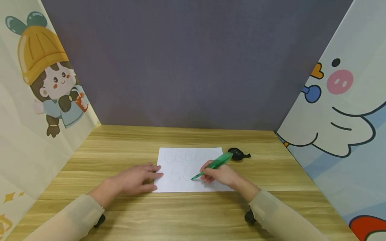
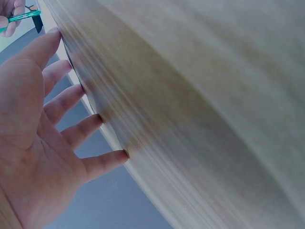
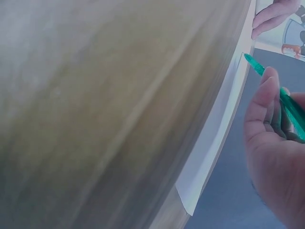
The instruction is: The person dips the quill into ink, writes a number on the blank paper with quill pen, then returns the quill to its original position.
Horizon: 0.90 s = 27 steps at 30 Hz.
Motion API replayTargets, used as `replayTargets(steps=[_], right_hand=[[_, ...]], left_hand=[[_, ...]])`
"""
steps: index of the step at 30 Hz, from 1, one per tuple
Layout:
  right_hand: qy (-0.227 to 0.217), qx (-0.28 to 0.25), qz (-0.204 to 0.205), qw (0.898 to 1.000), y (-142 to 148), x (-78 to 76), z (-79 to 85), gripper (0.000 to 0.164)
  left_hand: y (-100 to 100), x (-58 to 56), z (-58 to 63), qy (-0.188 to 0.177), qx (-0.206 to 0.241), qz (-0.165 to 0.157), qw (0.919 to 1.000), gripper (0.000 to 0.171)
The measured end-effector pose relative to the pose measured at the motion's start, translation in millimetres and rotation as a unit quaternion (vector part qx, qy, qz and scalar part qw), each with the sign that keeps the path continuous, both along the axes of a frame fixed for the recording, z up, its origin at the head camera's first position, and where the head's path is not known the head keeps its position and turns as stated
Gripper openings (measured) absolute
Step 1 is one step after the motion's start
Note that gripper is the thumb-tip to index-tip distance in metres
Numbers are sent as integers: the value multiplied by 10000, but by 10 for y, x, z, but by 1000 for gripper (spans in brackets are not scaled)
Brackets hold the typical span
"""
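Observation:
A sheet of white paper lies on the wooden table with a row of handwritten 6s along its upper part. Below that row stand another 6 and a partial curved stroke. My right hand pinches a green pen with a broad, leaf-like upper end. The pen slants down to the left, its tip right at the curved stroke. At the paper's left edge rests my left hand, fingers spread and fingertips on the sheet. In the left wrist view, the fingers of this left hand are extended and hold nothing.
A small black rounded object with a short tail sits just beyond the paper's upper right corner. The wooden table meets a dark grey panel at the back. Cartoon-printed sheets stand along both sides.

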State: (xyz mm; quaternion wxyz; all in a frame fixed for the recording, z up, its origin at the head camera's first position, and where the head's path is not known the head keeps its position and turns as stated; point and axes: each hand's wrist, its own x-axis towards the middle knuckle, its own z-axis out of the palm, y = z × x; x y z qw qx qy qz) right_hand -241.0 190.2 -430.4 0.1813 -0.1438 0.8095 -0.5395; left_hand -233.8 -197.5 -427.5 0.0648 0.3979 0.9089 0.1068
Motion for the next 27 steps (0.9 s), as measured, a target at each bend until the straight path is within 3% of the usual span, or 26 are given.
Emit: replayTargets(steps=[27], right_hand=[[107,-20,-268,9996,-67,-152,6,29]], left_hand=[[-6,-10,-6,-22,-11,20,10000,59]])
